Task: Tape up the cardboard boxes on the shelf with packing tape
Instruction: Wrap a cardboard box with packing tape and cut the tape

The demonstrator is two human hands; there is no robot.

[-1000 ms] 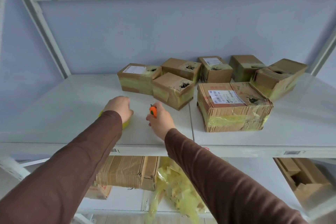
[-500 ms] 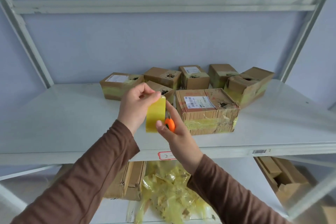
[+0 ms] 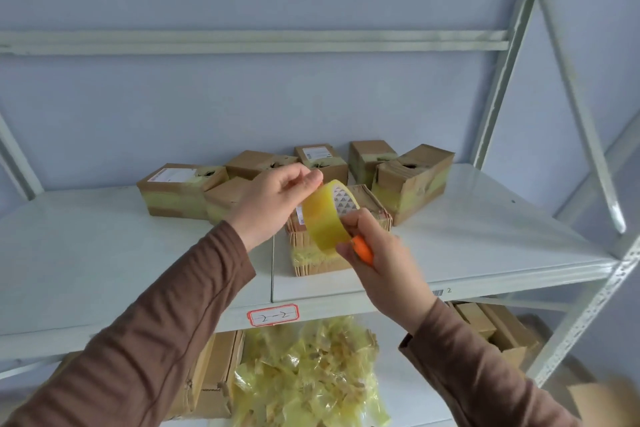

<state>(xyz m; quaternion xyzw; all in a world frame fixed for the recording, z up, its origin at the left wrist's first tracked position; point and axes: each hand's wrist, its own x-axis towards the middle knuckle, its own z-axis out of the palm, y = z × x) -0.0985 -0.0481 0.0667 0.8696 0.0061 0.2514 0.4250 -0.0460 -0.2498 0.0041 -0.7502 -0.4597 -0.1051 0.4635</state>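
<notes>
one view only, head-worn, wide-angle; no second view to share any part of the scene. stands in front of a white metal shelf unit [image 3: 485, 236], facing it and tilted slightly downward. close range: both brown sleeves enter from the bottom edge, left hand [image 3: 273, 204] and right hand [image 3: 381, 253] meeting near frame centre with a roll of packing tape [image 3: 323, 222] between them. middle distance: cardboard boxes [image 3: 412, 184] at the back of the shelf. top: upper crossbar and blue wall. bottom: lower shelf level. straight uprights bow toward the frame edges.
</notes>
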